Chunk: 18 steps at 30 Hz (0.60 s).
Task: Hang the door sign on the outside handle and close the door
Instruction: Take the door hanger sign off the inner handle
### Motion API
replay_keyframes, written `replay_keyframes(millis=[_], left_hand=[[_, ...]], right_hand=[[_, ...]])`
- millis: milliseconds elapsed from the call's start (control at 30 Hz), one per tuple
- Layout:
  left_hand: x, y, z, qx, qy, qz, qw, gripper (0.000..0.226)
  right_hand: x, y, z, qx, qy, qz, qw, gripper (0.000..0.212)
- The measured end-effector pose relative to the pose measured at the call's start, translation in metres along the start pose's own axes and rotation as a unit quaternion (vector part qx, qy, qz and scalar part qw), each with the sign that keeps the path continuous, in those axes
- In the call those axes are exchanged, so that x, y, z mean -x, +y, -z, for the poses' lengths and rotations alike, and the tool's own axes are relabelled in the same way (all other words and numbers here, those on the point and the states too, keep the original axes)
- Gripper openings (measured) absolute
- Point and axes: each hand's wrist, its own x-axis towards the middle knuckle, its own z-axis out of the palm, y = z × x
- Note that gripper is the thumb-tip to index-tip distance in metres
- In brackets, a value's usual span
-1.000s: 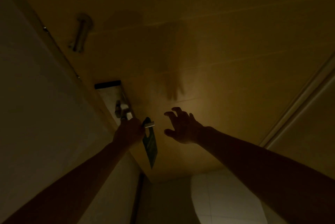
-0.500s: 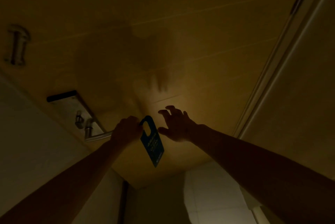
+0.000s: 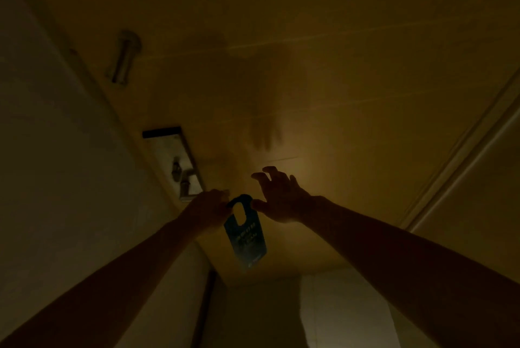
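1. Scene is very dim; detail is limited. A wooden door fills most of the view, w/ a metal lock plate near its edge.
2. Left hand is seen closed at the lever handle, just below the lock plate. Whether the fist is wrapped on the lever itself or on the sign's hook can't be told; the handle tip is hidden by the knuckles.
3. Door sign, a dark blue card w/ a hook cut-out at top, is seen dangling just right of the left hand, hook end touching or tucked at that fist. Whether the hook is already over the lever can't be told.
4. Long axis of the sign: runs from hook (upper left) down to the free end (lower right), slightly tilted off straight down.
5. Right hand is held open, fingers spread & curled, nothing gripped. Its thumb sits just beside the sign's top-right edge; contact can't be confirmed.
6. Key relation: sign lies betw. the two hands, hook end nearest the left hand, lever directly left of the hook.
7. Judged: hanging step is at or nr completion; the door is judged not yet closed.
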Motion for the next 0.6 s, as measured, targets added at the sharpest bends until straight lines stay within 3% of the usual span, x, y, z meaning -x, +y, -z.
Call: replay_keyframes(millis=[333,467,600], left_hand=[[0.054,-0.133,0.002,0.071,0.009,0.16,0.985,0.034],[0.063,-0.174,-0.005,0.084,0.022,0.187,0.978,0.031],[0.066,-0.199,-0.014,0.018,0.031,0.198,0.979,0.027]], right_hand=[[-0.059,-0.09,-0.039,0.06,-0.046,0.099,0.992,0.076],[-0.077,-0.112,-0.053,0.081,-0.059,0.089,0.991,0.079],[-0.088,-0.133,-0.063,0.112,-0.023,0.052,0.992,0.071]])
